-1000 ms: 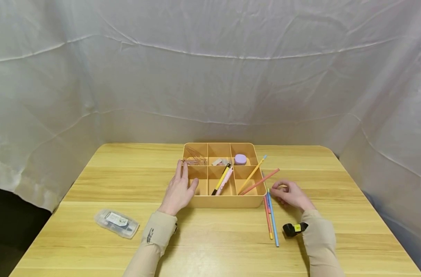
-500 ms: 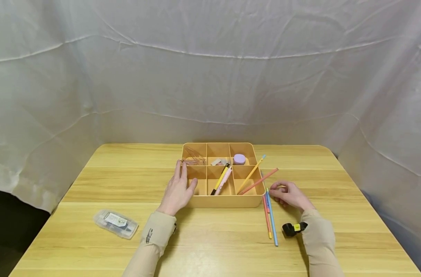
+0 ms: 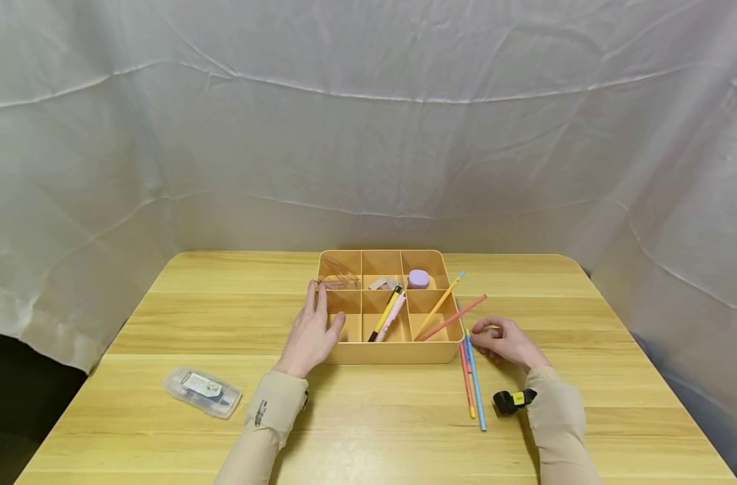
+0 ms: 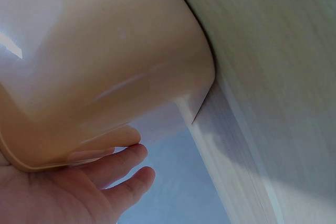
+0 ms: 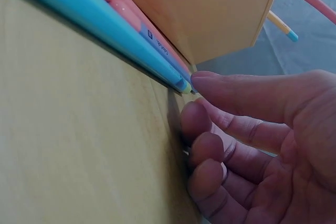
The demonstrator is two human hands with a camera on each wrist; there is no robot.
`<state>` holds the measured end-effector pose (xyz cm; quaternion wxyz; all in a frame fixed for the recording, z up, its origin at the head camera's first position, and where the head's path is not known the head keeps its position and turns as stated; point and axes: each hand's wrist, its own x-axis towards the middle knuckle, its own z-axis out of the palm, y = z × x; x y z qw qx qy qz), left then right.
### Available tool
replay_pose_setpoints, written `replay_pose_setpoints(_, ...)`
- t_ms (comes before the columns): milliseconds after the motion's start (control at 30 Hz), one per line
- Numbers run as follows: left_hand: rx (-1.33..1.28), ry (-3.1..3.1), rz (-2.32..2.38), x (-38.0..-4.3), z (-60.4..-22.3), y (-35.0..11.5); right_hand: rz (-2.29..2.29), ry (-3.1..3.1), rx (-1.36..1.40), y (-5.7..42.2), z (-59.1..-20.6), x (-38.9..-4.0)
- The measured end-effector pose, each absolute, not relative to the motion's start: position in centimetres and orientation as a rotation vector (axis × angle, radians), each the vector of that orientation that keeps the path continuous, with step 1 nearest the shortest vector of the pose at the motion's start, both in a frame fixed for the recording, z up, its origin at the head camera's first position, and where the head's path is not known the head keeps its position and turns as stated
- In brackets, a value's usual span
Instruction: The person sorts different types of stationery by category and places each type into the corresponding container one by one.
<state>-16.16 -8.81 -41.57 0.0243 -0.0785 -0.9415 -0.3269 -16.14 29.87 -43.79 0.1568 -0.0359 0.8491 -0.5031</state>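
Observation:
My left hand point(image 3: 308, 337) lies along the left side of an orange divided organizer box point(image 3: 399, 353). Its fingers are fairly straight against the outer wall, as the left wrist view shows, while the thumb reaches over the front left compartment. My right hand point(image 3: 506, 340) rests at the table just right of the box, its fingers loosely curled. Beside it lie a blue pencil point(image 3: 477, 387) and a red pencil point(image 3: 468, 387) with a yellow end. In the right wrist view the thumb point(image 5: 236, 90) is right at the tip of the blue pencil point(image 5: 110, 32), above a pink-and-blue pen point(image 5: 152, 35).
Inside the box stand a yellow-and-black pen point(image 3: 386, 313), a pink pen point(image 3: 392, 316), a yellow pencil point(image 3: 439, 306) and a red pencil point(image 3: 459, 315) jutting past the rim. Behind them is a lilac container point(image 3: 419, 278). A translucent case point(image 3: 202, 391) and a small black yellow-labelled item point(image 3: 511, 402) lie nearer.
The whole scene shifts very slightly left in the head view. Both hands keep their places at the box and the pencils.

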Motion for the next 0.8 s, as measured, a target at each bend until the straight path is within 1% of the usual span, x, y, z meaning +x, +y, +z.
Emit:
replay_pose_setpoints(600,-0.245,-2.910,-1.021,-16.16,-41.53,-8.80,-1.428,2.450,-0.083,29.68,-43.68,-16.03)
replay_pose_setpoints(800,-0.243,-2.909,-1.028,-16.13,-41.54,-8.84,-1.428,2.452,-0.114,29.61,-43.63,-15.89)
